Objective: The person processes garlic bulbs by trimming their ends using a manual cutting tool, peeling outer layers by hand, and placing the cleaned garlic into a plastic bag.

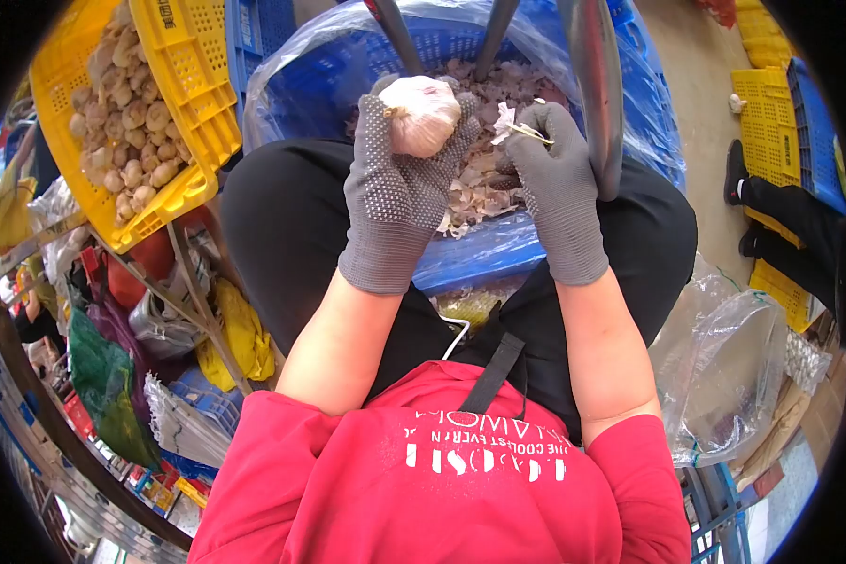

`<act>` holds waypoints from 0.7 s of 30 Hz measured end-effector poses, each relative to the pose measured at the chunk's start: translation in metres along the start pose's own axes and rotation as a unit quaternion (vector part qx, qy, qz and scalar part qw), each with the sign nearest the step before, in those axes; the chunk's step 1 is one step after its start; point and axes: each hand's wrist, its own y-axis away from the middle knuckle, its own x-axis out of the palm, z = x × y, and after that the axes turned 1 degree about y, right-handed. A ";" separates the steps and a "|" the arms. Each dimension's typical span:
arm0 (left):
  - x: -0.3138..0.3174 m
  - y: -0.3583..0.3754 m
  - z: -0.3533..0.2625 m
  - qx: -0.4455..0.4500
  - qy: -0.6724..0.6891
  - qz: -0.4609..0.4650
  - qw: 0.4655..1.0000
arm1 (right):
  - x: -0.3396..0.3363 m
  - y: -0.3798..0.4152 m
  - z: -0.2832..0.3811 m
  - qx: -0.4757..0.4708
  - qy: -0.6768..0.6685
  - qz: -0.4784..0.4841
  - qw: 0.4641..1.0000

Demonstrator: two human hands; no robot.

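A large white garlic bulb (421, 115) with a faint purple tinge rests in my left hand (392, 188), gloved in grey with white dots. The fingers curl round its sides. My right hand (556, 179), in a matching glove, pinches a scrap of garlic skin (507, 124) with thin pale strands between thumb and fingers. Both hands hover over a blue crate (432, 45) lined with clear plastic. Peeled garlic skins (484, 193) lie heaped inside it, partly hidden by my hands.
A yellow crate (218, 103) full of garlic bulbs stands at upper left. Dark metal bars (603, 94) cross above the blue crate. Clear plastic bags (723, 362) lie at right. Further right are yellow crates (761, 113) and another person's legs (789, 202).
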 end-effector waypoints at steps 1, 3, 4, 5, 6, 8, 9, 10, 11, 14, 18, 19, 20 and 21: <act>0.001 0.000 -0.001 -0.056 0.111 -0.035 0.992 | 0.001 0.000 -0.001 0.000 0.000 0.001 1.000; -0.001 -0.001 0.000 -0.052 0.103 -0.043 0.992 | 0.005 -0.001 0.000 -0.065 -0.065 -0.027 0.995; -0.003 -0.001 0.001 -0.048 0.094 -0.051 0.993 | 0.006 0.001 0.003 -0.065 -0.065 -0.027 0.995; -0.009 -0.002 0.006 -0.048 0.094 -0.051 0.993 | 0.006 0.004 0.008 -0.056 -0.126 0.044 0.990; -0.004 -0.002 0.006 0.004 -0.007 -0.009 1.000 | 0.008 0.006 0.012 -0.046 -0.186 0.115 0.975; 0.005 0.011 0.003 -0.049 -0.007 -0.045 0.998 | 0.013 0.007 0.010 -0.026 -0.169 0.159 0.972; 0.013 0.019 -0.001 -0.100 -0.009 -0.065 0.993 | 0.016 0.009 0.008 0.002 -0.186 0.171 0.967; 0.017 0.023 -0.002 -0.150 -0.010 -0.085 0.985 | 0.017 0.009 0.007 -0.023 -0.189 0.159 0.969; -0.020 0.020 0.017 -0.032 0.089 0.172 0.980 | 0.016 0.009 0.008 -0.023 -0.188 0.158 0.969; -0.008 0.012 0.008 0.125 -0.336 0.116 0.926 | 0.012 0.009 0.007 -0.018 -0.085 0.139 0.986; -0.013 0.004 0.009 -0.009 0.059 0.047 0.997 | 0.011 0.012 0.017 0.013 -0.167 0.161 0.973; -0.021 0.004 0.009 0.147 -0.367 0.110 0.912 | 0.011 0.014 0.022 0.043 -0.213 0.162 0.963; -0.025 0.004 0.012 0.147 -0.366 0.110 0.912 | 0.011 0.014 0.022 0.043 -0.213 0.161 0.963; -0.019 0.004 0.012 0.101 -0.243 0.116 0.958 | 0.011 0.013 0.023 0.048 -0.204 0.148 0.967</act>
